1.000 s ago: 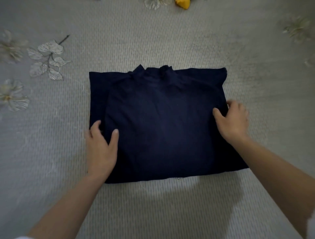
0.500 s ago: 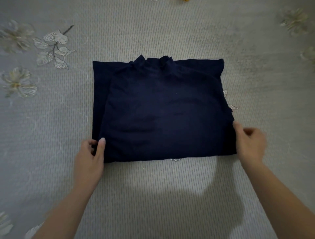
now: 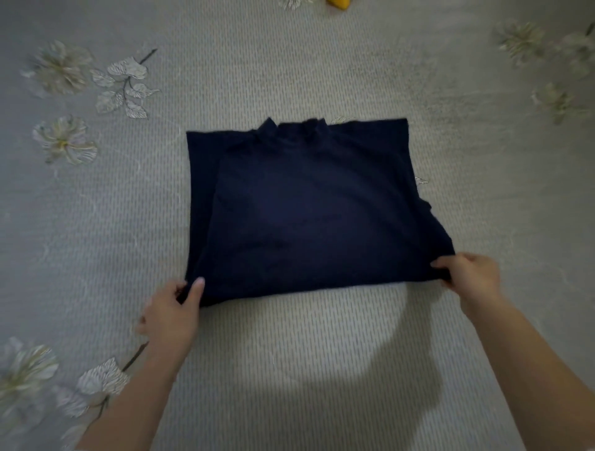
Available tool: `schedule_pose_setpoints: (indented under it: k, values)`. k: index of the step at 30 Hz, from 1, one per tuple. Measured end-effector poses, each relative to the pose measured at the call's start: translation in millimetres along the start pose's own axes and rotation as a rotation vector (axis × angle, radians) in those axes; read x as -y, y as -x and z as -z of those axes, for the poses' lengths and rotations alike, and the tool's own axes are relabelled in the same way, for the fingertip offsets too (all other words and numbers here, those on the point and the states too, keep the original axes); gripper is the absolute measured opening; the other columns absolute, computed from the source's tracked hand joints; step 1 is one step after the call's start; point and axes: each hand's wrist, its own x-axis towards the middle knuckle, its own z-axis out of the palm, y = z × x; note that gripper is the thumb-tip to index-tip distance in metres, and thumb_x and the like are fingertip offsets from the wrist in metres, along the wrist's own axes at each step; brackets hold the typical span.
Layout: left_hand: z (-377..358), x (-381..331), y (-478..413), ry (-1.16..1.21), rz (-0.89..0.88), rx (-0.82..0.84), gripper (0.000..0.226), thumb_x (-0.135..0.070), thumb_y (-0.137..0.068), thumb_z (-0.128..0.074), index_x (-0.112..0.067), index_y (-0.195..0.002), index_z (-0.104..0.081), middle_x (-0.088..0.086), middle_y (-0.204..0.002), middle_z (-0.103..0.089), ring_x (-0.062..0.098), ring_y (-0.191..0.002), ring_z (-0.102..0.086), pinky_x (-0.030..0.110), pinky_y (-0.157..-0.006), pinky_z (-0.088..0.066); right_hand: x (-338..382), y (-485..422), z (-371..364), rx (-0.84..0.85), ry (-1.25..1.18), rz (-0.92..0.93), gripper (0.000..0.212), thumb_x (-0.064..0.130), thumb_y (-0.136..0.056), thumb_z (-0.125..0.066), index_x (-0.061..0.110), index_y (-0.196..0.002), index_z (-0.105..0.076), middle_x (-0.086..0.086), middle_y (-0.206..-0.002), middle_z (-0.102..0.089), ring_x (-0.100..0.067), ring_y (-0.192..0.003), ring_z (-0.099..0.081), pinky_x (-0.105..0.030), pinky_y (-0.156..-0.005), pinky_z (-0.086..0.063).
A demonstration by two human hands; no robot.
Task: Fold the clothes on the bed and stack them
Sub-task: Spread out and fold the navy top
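Shirt (image 3: pixel 306 209) – dark navy, folded to a rough rectangle, collar at the far edge – lies flat in the middle of the bed (image 3: pixel 289 370).

Change from a second ago: both hands were then spread flat on the shirt's sides, about halfway up. They have since slid down to the near corners. Left hand (image 3: pixel 170 314) pinches the near left corner, thumb on top of the cloth, other fingers curled at the edge. Right hand (image 3: pixel 471 278) pinches the near right corner the same way, and that corner now sits drawn out to the right, wider than the far edge. Half a second ago the hands were already at these corners, the right one just beside the cloth.

Surface: pale grey ribbed bedspread with embroidered flowers (image 3: pixel 64 140) and a leaf sprig (image 3: pixel 124 85) to the left, more blooms blurred at far right. A yellow thing (image 3: pixel 338 4) shows at the top edge, cut off. A bright patch of light falls on the bed just below the shirt's near edge.
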Motion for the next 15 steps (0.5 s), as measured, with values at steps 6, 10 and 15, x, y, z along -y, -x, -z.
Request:
schedule_pose_setpoints:
  k: [6,10,15]
  values:
    - [2,42,44,-0.056,0.032,0.135,0.035,-0.041,-0.085,-0.064,-0.012,-0.106,-0.064,0.006,-0.104,-0.067,0.022,-0.095,-0.061,0.042,-0.085,-0.047,-64,26,39,0.023,0.024,-0.193,0.011,-0.003,-0.072,-0.069,0.006,-0.075,-0.062,-0.008,-0.083,-0.063,-0.024,-0.078,-0.060,-0.038,-0.077,-0.053]
    - [-4,26,48,-0.163,-0.119,0.037,0.057,-0.027,-0.075,-0.071,-0.018,-0.125,-0.046,0.004,-0.116,-0.053,0.028,-0.112,-0.048,0.045,-0.089,-0.038,-68,31,38,0.168,0.002,-0.212,0.012,0.007,-0.077,-0.070,0.010,-0.085,-0.062,-0.005,-0.093,-0.064,-0.021,-0.085,-0.060,-0.030,-0.066,-0.049]
    - [-30,-11,55,-0.340,-0.774,0.115,0.066,-0.034,-0.087,-0.049,-0.024,-0.149,-0.026,-0.002,-0.158,-0.017,0.019,-0.145,-0.013,0.042,-0.110,-0.021,-43,36,24,0.163,-0.201,-0.201,0.027,0.017,-0.075,-0.074,0.011,-0.100,-0.064,-0.004,-0.102,-0.067,-0.021,-0.094,-0.063,-0.034,-0.079,-0.052]
